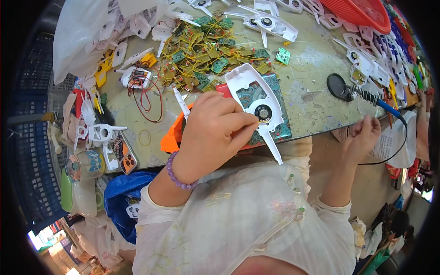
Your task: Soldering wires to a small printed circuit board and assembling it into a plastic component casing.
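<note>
My left hand (217, 123), a purple bead bracelet at its wrist, is closed in a pinch. Its fingertips touch the edge of a round black speaker (263, 112) set in a white plastic housing (243, 79). Whatever lies between those fingertips is too small to make out. The housing rests on a dark green patterned board or booklet (280, 105), its narrow stem pointing toward me. Over by the table's right front edge, my right hand (364, 137) has its fingers curled together; what they hold, if anything, is hidden. Above it, a blue-handled soldering iron (389, 109) sits in a spring holder (366, 95).
A heap of small circuit boards with yellow wires (201, 55) covers the table's back middle. More white housings (268, 24) lie behind it, near a red basket (362, 16). At left are a wired white unit (136, 78), a phone (128, 158) and a jar (87, 164). The iron's black cord hangs past the edge.
</note>
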`<act>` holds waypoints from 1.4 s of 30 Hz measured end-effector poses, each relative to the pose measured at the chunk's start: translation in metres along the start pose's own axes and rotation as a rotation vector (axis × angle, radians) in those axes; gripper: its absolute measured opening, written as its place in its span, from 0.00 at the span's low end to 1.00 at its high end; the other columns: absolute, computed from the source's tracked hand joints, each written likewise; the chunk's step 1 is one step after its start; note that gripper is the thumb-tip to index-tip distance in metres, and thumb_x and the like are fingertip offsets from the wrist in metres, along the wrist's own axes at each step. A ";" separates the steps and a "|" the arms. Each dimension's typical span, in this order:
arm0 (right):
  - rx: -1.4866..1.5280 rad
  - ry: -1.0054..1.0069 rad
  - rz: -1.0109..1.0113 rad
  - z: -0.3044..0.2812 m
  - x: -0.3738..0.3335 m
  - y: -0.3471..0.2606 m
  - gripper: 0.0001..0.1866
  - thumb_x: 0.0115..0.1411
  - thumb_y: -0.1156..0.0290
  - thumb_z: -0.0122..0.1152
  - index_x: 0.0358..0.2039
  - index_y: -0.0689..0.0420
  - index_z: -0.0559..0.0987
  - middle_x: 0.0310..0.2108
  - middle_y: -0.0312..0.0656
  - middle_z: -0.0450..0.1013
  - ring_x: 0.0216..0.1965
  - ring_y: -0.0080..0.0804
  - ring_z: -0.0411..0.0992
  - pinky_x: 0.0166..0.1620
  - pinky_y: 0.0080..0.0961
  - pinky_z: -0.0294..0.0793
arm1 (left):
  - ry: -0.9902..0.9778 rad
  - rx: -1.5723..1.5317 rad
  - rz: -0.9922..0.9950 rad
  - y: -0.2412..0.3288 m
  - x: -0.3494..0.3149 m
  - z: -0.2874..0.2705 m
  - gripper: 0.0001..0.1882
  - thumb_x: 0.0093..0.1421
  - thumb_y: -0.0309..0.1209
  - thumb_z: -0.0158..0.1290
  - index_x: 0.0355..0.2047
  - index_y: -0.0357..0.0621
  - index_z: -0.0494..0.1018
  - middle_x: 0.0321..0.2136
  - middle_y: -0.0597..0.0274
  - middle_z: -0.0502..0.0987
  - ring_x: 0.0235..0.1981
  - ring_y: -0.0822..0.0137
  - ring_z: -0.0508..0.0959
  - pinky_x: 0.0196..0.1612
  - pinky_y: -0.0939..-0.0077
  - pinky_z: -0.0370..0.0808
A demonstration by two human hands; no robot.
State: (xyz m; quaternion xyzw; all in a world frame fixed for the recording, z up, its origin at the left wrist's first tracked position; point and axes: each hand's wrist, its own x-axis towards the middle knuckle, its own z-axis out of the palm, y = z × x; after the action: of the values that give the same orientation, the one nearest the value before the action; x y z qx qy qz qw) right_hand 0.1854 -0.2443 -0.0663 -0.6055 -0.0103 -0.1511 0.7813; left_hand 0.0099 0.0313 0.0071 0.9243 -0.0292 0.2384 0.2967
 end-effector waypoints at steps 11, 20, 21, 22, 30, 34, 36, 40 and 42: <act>-0.430 -0.047 -0.138 -0.027 0.088 -0.015 0.09 0.60 0.67 0.61 0.37 0.58 0.78 0.22 0.25 0.65 0.20 0.10 0.56 0.22 0.10 0.49 | -0.143 0.040 -0.055 -0.001 0.008 0.005 0.03 0.44 0.25 0.59 0.21 0.43 0.76 0.32 0.63 0.81 0.44 0.61 0.78 0.53 0.56 0.69; -1.001 0.141 -1.437 -0.090 0.052 -0.097 0.13 0.54 0.76 0.60 0.41 0.62 0.75 0.27 0.40 0.71 0.23 0.32 0.67 0.24 0.20 0.64 | -0.122 -0.042 -0.115 0.001 0.008 0.008 0.02 0.45 0.25 0.59 0.21 0.43 0.77 0.31 0.63 0.82 0.39 0.64 0.80 0.59 0.51 0.63; -0.820 -0.039 -1.323 -0.084 0.039 -0.097 0.10 0.57 0.73 0.56 0.39 0.59 0.71 0.23 0.40 0.67 0.20 0.33 0.64 0.23 0.27 0.64 | -0.132 -0.010 -0.111 0.001 0.007 0.005 0.02 0.45 0.24 0.59 0.21 0.43 0.77 0.31 0.63 0.82 0.38 0.65 0.81 0.59 0.51 0.63; -0.247 -0.253 -0.918 -0.065 0.015 -0.091 0.07 0.58 0.70 0.54 0.35 0.58 0.69 0.21 0.40 0.65 0.19 0.32 0.62 0.22 0.28 0.62 | -0.147 0.018 -0.100 0.000 0.007 0.005 0.02 0.45 0.24 0.59 0.21 0.43 0.77 0.31 0.63 0.82 0.37 0.66 0.81 0.58 0.51 0.63; 0.024 -0.846 -0.664 0.029 -0.059 -0.070 0.16 0.62 0.58 0.53 0.30 0.59 0.67 0.13 0.37 0.62 0.11 0.28 0.59 0.15 0.27 0.56 | -0.113 0.033 -0.075 -0.003 0.004 0.007 0.02 0.44 0.24 0.59 0.21 0.44 0.77 0.31 0.65 0.82 0.35 0.67 0.81 0.58 0.51 0.63; -0.020 -0.887 -0.710 0.039 -0.060 -0.071 0.13 0.61 0.62 0.53 0.29 0.60 0.68 0.13 0.38 0.62 0.11 0.28 0.59 0.15 0.28 0.58 | -0.092 0.061 -0.066 -0.003 0.003 0.007 0.02 0.44 0.24 0.59 0.20 0.44 0.76 0.30 0.66 0.82 0.32 0.67 0.81 0.58 0.50 0.64; -0.023 -0.899 -0.720 0.041 -0.060 -0.071 0.13 0.61 0.62 0.53 0.30 0.60 0.68 0.13 0.37 0.62 0.11 0.28 0.58 0.15 0.28 0.58 | -0.083 0.064 -0.067 -0.002 0.003 0.008 0.02 0.45 0.24 0.59 0.20 0.44 0.76 0.30 0.67 0.82 0.31 0.68 0.81 0.58 0.50 0.64; -0.044 -0.923 -0.748 0.042 -0.059 -0.070 0.12 0.60 0.63 0.54 0.30 0.60 0.68 0.13 0.37 0.62 0.10 0.28 0.58 0.15 0.28 0.58 | -0.062 0.070 -0.059 -0.003 0.003 0.010 0.03 0.45 0.24 0.58 0.19 0.45 0.75 0.29 0.67 0.82 0.29 0.69 0.81 0.58 0.49 0.64; -0.052 -0.927 -0.744 0.042 -0.059 -0.070 0.12 0.60 0.63 0.54 0.30 0.60 0.68 0.13 0.38 0.62 0.11 0.29 0.58 0.15 0.28 0.58 | -0.059 0.069 -0.060 -0.003 0.003 0.010 0.03 0.45 0.24 0.58 0.19 0.45 0.75 0.29 0.68 0.82 0.29 0.69 0.80 0.58 0.49 0.63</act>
State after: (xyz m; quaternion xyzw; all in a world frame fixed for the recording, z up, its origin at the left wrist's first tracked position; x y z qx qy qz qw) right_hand 0.1191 -0.2072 -0.0010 -0.5831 -0.5582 -0.1348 0.5747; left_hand 0.0178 0.0282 -0.0003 0.9410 -0.0020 0.2031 0.2708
